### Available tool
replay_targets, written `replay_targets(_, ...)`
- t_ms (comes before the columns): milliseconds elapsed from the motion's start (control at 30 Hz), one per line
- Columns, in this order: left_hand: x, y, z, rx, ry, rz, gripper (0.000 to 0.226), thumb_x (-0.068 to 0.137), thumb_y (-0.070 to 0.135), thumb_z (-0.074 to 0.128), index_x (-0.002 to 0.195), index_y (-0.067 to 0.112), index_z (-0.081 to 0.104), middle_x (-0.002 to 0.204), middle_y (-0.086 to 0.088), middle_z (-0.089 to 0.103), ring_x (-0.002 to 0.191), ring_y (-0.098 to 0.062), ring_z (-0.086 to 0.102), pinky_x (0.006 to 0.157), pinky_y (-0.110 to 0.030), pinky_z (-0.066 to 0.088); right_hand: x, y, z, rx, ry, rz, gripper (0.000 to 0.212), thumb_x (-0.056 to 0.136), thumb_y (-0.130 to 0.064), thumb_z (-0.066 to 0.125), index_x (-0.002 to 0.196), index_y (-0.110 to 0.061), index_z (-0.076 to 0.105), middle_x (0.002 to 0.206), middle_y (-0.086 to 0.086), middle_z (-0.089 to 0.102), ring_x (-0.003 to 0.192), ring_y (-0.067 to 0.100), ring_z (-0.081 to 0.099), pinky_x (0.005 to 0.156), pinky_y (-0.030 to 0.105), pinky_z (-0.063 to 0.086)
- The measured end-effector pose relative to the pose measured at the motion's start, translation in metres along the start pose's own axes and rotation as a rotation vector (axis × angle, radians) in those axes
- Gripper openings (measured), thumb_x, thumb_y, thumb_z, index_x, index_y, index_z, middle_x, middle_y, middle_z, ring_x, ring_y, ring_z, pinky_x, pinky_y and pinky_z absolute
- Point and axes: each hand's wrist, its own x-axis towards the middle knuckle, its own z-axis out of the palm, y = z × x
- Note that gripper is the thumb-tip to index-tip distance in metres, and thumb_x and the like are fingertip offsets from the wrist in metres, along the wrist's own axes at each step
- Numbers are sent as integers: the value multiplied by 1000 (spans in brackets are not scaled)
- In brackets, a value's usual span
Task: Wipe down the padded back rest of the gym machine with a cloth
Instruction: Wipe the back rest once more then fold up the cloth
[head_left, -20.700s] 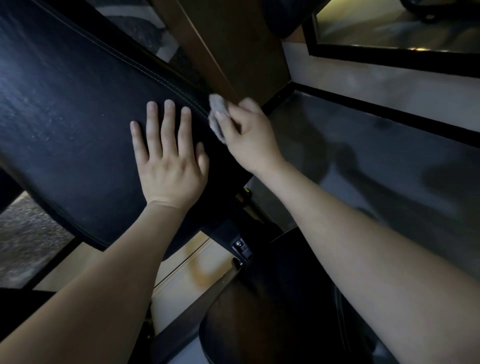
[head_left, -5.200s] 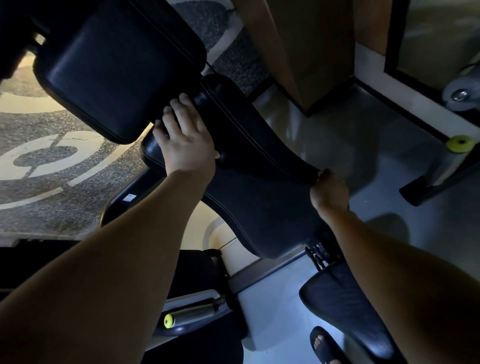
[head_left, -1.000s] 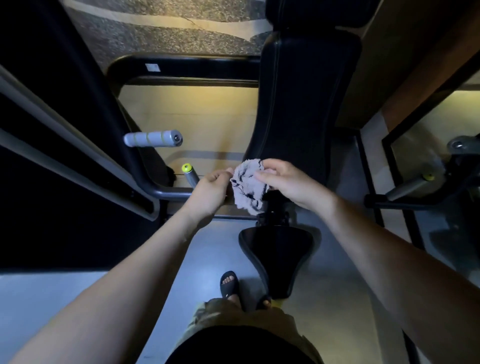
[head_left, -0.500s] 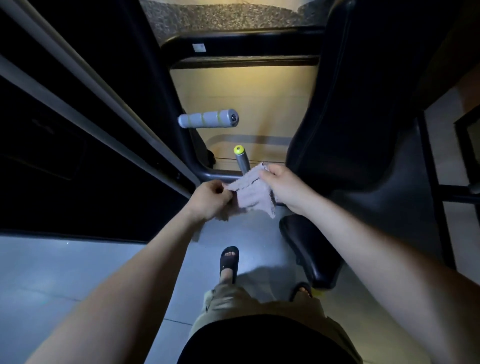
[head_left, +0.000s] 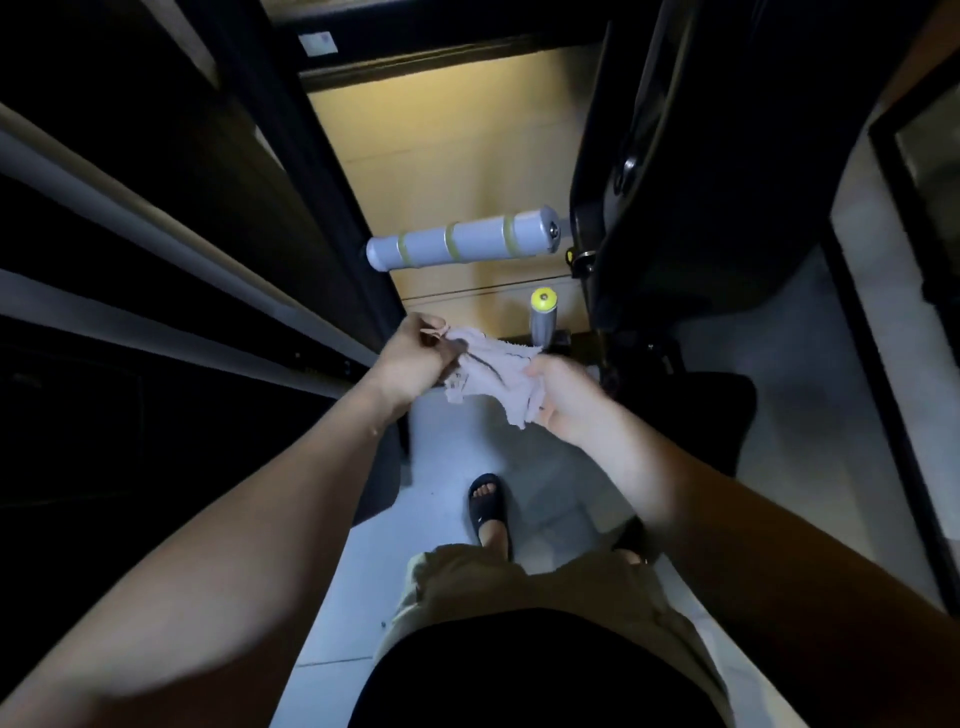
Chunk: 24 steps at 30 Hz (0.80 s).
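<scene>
Black padded back rest fills upper right, long axis running up frame, neither hand touching it. Grey cylindrical handle with pale bands juts across just left of pad, above hands. Left hand and right hand meet low centre, fingers of both curled, pinching small crumpled pale-grey cloth stretched between them, clear of pad. Pad lies up-right of cloth; right hand nearer. Judgement: cloth being rearranged, next reach goes up-right.
</scene>
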Motion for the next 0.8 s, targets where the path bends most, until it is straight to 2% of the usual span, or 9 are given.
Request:
replay_targets(100, 27, -2, -7, 156, 98, 105, 40, 93, 16, 64, 130, 17, 49, 114, -11, 62, 83, -19, 69, 64, -26, 54, 15, 5, 18, 62, 51, -20, 28, 99, -6, 48, 122, -7, 63, 120, 21, 66, 93, 31, 65, 68, 33, 51)
replay_targets(200, 38, -7, -6, 393, 95, 218, 45, 93, 29, 63, 134, 15, 51, 127, -1, 40, 101, -16, 59, 85, -16, 46, 34, 9, 26, 39, 140, -35, 26, 102, -7, 48, 125, -6, 61, 126, 22, 64, 72, 18, 59, 62, 27, 44)
replay_targets(300, 44, -25, 2, 612, -98, 284, 35, 92, 20, 60, 126, 13, 59, 128, 0, 41, 125, -21, 50, 108, -21, 37, 47, 17, 21, -70, 252, 3, 16, 99, -9, 51, 112, -17, 55, 144, 25, 52, 63, 14, 43, 58, 26, 42)
replay_targets(367, 49, -36, 8, 799, -291, 243, 48, 89, 10, 54, 137, 14, 56, 144, -8, 45, 139, -28, 42, 115, -31, 35, 49, 22, 19, -77, 266, 11, 12, 100, -8, 49, 103, -19, 50, 123, 19, 53, 65, 13, 45, 62, 27, 46)
replay_targets(433, 52, -43, 12, 949, -381, 182, 65, 90, 10, 50, 154, 17, 38, 163, 0, 24, 152, -21, 23, 123, -36, 24, 52, 29, 14, -125, 249, -9, 17, 101, -7, 47, 90, -20, 50, 114, 12, 49, 69, 11, 49, 67, 26, 48)
replay_targets(533, 56, -47, 15, 995, -364, 210, 68, 91, 15, 48, 157, 20, 32, 168, 8, 11, 155, -15, 11, 125, -35, 17, 47, 33, 4, -146, 262, -12, 24, 100, -5, 49, 79, -19, 49, 100, 8, 55, 72, 9, 53, 71, 24, 49)
replay_targets(667, 52, -40, 15, 967, -339, 248, 65, 93, 19, 52, 155, 17, 34, 164, -5, 25, 153, -23, 19, 124, -32, 22, 22, 32, -11, -146, 299, -55, 23, 100, -8, 48, 79, -17, 51, 82, 3, 55, 68, 13, 56, 65, 25, 50)
replay_targets(733, 43, -34, 13, 968, -304, 243, 60, 93, 19, 54, 151, 12, 39, 154, -12, 37, 146, -29, 30, 120, -32, 27, 9, 27, -15, -210, 321, -107, 19, 101, -10, 48, 83, -16, 54, 83, 4, 57, 68, 14, 56, 64, 26, 49)
replay_targets(800, 31, -28, 12, 995, -275, 230, 51, 92, 20, 54, 142, 9, 47, 140, -15, 49, 135, -32, 39, 114, -32, 32, -1, 21, -18, -296, 324, -166, 13, 101, -14, 46, 92, -17, 55, 94, 8, 57, 78, 19, 58, 73, 31, 54)
